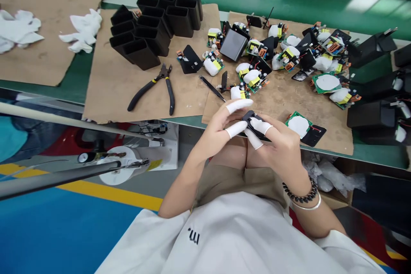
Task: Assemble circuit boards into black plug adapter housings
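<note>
Both hands wear white finger cots on the fingers that show. At the table's front edge, a black plastic adapter case (248, 115) sits between them, mostly covered by fingers. My left hand (216, 130) grips its left side, the thumb near the lower edge and a finger curved over the far side. From the right, my right hand (282, 139) is closed on the case, fingertips pressing on its top and near side. To the right of this hand lies a green circuit board (298, 125) with a white pad, wired to a black end plate (314, 135).
Cutting pliers (170, 92) lie open on cardboard (112, 81), with tweezers (212, 88) to their right. Several empty black cases (150, 36) stand behind. Circuit boards (289, 58) with white blobs crowd the back right. Finished-looking black adapters (372, 49) line the right edge.
</note>
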A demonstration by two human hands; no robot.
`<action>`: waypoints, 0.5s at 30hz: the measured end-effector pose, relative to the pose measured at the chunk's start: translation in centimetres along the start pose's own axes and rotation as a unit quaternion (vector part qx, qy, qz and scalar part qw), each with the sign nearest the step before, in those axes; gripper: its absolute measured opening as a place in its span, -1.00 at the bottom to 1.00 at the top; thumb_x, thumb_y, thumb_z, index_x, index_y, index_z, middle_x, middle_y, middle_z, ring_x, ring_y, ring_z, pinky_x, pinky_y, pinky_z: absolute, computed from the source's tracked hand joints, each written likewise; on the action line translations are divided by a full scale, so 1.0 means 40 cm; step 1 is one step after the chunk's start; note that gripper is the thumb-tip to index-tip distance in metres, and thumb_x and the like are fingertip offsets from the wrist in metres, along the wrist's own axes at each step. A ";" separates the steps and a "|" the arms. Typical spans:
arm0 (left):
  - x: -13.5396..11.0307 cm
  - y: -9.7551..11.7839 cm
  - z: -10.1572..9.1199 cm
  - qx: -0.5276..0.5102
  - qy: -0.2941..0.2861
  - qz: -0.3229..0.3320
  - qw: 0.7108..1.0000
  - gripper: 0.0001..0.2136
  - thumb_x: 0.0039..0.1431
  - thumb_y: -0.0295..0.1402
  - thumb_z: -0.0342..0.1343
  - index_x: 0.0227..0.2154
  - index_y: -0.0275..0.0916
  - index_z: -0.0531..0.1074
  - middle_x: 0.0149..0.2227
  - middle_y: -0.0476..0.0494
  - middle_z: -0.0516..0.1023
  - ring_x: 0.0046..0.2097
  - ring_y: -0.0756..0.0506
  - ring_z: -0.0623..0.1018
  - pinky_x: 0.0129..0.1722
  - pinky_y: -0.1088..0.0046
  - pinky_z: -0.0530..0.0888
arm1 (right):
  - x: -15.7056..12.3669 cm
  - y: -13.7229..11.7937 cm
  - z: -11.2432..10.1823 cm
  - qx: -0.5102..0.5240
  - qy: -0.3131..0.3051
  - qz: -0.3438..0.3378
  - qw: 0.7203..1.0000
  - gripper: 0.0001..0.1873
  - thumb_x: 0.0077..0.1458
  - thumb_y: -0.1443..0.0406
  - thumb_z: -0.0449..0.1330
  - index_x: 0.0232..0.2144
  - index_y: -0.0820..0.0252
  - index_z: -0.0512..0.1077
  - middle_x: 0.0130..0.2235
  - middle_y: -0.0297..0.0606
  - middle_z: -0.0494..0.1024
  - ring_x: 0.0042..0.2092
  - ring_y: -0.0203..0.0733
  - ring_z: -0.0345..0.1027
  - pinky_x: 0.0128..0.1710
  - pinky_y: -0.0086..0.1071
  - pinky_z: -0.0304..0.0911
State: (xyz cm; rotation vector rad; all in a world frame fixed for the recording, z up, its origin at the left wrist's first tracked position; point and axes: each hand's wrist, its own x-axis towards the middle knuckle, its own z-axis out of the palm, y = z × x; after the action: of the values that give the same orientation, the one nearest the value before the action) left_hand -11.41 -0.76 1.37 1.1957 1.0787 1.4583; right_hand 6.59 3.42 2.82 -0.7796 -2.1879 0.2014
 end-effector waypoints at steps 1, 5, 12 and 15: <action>-0.006 -0.007 -0.011 -0.006 0.025 0.007 1.000 -0.61 0.27 -0.31 0.29 0.15 -0.08 0.54 0.21 -0.17 0.58 0.21 -0.19 0.60 0.25 0.26 0.55 | 0.004 0.001 -0.004 -0.010 -0.004 -0.006 1.000 -0.88 0.26 0.33 0.30 -0.16 0.09 0.61 -0.10 -0.15 0.76 -0.16 -0.06 0.70 -0.22 -0.27 0.62; -0.037 -0.032 -0.047 0.003 0.147 0.047 0.988 -0.59 0.28 -0.23 0.32 0.16 -0.07 0.51 0.15 -0.18 0.62 0.22 -0.19 0.59 0.31 0.19 0.51 | 0.013 -0.004 -0.028 -0.012 0.015 -0.031 0.999 -0.91 0.22 0.29 0.33 -0.20 0.00 0.62 -0.16 -0.28 0.77 -0.22 -0.08 0.70 0.03 -0.02 0.64; -0.046 -0.039 -0.057 0.016 0.177 0.062 0.982 -0.59 0.27 -0.21 0.33 0.16 -0.05 0.51 0.11 -0.17 0.63 0.21 -0.18 0.59 0.36 0.15 0.47 | 0.034 0.007 0.039 0.036 -0.009 0.080 0.996 -0.79 0.22 0.16 0.36 -0.08 -0.05 0.60 -0.06 -0.22 0.72 -0.10 0.01 0.66 0.39 0.41 0.21; -0.039 -0.040 -0.055 0.011 0.186 0.069 0.980 -0.60 0.26 -0.21 0.34 0.14 -0.05 0.53 0.09 -0.16 0.64 0.20 -0.19 0.60 0.34 0.13 0.49 | 0.036 0.014 0.062 0.050 -0.022 0.106 0.993 -0.62 0.15 0.07 0.41 0.01 -0.05 0.57 0.06 -0.15 0.67 0.06 0.09 0.60 0.40 0.41 0.19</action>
State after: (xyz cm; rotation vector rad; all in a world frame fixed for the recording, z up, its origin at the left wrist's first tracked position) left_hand -13.25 -2.17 -0.78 1.0525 1.2827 1.8324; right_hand 4.32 5.00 1.84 -0.9588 -2.1156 0.4347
